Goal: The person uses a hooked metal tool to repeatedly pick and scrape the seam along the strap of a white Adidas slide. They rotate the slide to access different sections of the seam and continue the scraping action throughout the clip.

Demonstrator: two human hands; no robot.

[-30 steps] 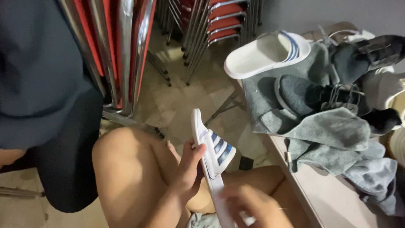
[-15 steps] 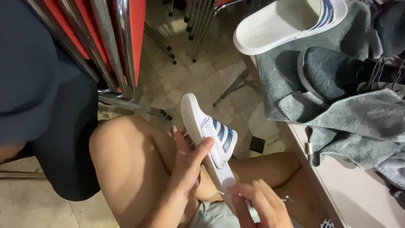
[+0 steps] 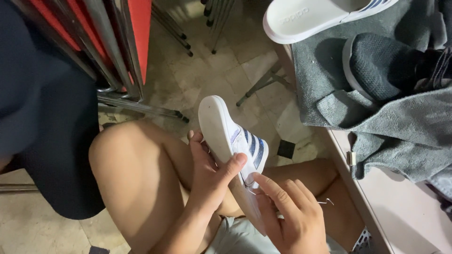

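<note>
Work on the white blue-striped slide sandal point(image 3: 230, 141) looks mid-way: left hand point(image 3: 212, 176) grips it on edge over the lap, right hand point(image 3: 289, 214) pinches a thin curved needle point(image 3: 326, 202) at its strap, matching slide point(image 3: 320, 16) untouched on the table.

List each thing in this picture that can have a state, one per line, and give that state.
White slide sandal with blue stripes: tilted on its side, held over the lap.
Left hand: gripping the sandal's sole.
Right hand: fingers on the sandal's strap edge.
Second white sandal: lying sole up on the grey towel.
Dark shoe: resting on the towel.
Red chairs: stacked.
</note>
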